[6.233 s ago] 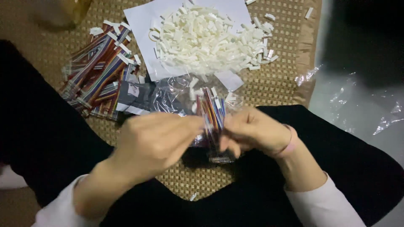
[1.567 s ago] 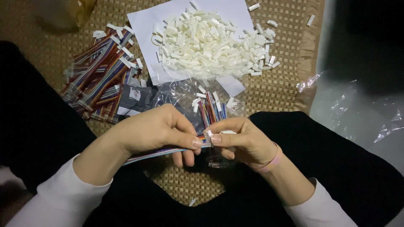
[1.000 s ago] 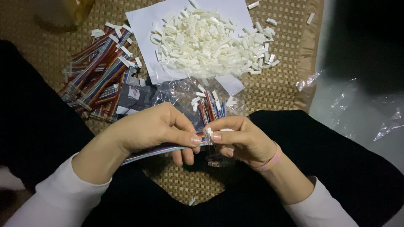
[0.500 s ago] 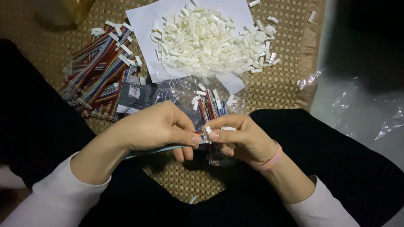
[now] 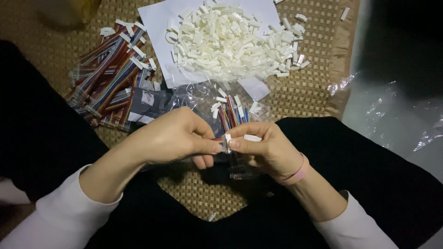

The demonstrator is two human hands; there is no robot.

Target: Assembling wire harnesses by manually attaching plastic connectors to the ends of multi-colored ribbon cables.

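While fingertips are meeting at centre, left hand [image 5: 173, 136] is pinching ribbon cable end [image 5: 220, 139]; right hand [image 5: 265, 147] is gripping small white connector [image 5: 228, 138] against it. Clear bag [image 5: 230, 108] of unfitted cables is lying just beyond. Finished cables [image 5: 108, 78] are piling up left; big connector heap [image 5: 233, 41] is waiting on paper: plenty left, judging so.

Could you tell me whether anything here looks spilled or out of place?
A few white connector pieces lie off the white paper sheet, scattered on the woven mat. One sits near the mat's edge.
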